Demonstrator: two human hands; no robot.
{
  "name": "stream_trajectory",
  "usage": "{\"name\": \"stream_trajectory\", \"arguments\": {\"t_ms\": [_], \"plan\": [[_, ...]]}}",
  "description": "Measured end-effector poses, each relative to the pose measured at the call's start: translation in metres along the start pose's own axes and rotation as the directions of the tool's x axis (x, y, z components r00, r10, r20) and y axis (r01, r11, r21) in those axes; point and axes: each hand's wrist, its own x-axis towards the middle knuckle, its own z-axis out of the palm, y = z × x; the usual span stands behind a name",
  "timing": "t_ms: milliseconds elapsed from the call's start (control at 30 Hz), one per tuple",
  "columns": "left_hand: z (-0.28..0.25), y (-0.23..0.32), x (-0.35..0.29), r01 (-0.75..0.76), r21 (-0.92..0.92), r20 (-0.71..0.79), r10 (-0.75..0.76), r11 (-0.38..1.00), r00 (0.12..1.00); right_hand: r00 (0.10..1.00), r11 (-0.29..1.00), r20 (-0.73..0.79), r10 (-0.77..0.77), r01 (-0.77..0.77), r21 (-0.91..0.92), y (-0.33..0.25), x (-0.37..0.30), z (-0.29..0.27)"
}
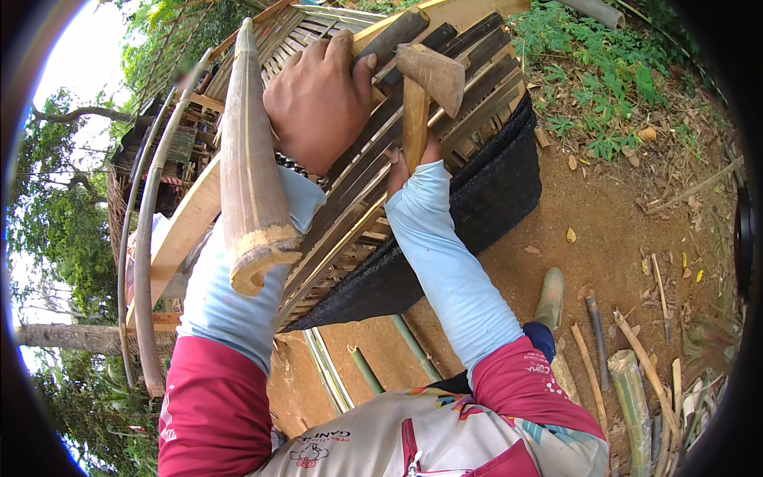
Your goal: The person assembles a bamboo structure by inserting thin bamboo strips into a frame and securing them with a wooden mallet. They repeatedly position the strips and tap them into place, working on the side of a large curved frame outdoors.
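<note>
My right hand (403, 168) is closed round the wooden handle of a hatchet (433, 77). Its brown, worn head sits above the dark slats (350, 195) of a bamboo rack. Further left, my left hand (322, 99), a beaded band at its wrist, is wrapped over the end of a short dark bamboo piece (401, 36), which shows between thumb and forefinger. Its other fingers are partly hidden behind the hand. A thick, pale bamboo pole (250, 151) stands upright right beside my left wrist, its cut end toward me.
Black netting (493, 187) hangs along the rack's right side. A wooden beam (187, 219) and thin curved poles (145, 230) stand at the left. Cut bamboo (632, 405) and sticks lie on the earth at lower right, near a boot (550, 298). Green plants (592, 87) grow at upper right.
</note>
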Motion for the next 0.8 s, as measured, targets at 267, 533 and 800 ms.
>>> {"name": "stream_trajectory", "arguments": {"t_ms": [267, 533, 800], "plan": [[0.002, 0.002, 0.001, -0.007, 0.003, -0.027, 0.007, 1.0, 1.0, 1.0, 0.999, -0.01, 0.01, -0.01, 0.042, 0.0, 0.003, 0.002], [0.007, 0.001, 0.002, -0.019, -0.035, -0.058, 0.017, 0.999, 0.998, 0.999, 0.998, 0.03, 0.034, -0.032, -0.061, 0.0, 0.008, 0.004], [0.005, -0.001, 0.001, -0.016, -0.022, -0.041, 0.015, 1.0, 0.999, 0.995, 0.98, 0.098, 0.023, -0.003, -0.2, 0.0, 0.007, 0.008]]}}
